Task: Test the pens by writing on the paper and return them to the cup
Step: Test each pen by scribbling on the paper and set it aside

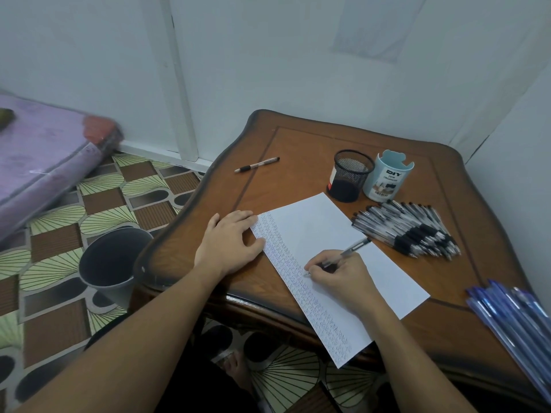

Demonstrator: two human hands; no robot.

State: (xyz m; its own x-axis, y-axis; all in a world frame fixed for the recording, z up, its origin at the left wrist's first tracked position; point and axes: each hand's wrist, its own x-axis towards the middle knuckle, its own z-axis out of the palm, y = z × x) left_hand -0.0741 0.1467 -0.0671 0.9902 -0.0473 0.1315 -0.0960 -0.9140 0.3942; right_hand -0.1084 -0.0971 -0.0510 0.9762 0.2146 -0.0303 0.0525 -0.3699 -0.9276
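The table (298, 150) bears paper (313, 225), mesh cup (350, 174), right grip (343, 278) pinching pen (350, 251), left grip (229, 242) spread.

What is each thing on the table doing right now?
Paper, flat, left strip scribbled, rest blank.
Pen, held, tip on paper.
Left hand, flat, pressing the paper's edge.
Right hand, gripping the pen.
Mesh cup, upright, empty.
Blue cup, upright, no pens showing.
Pen pile, loose beside the cups.
Lone pen, lying apart.
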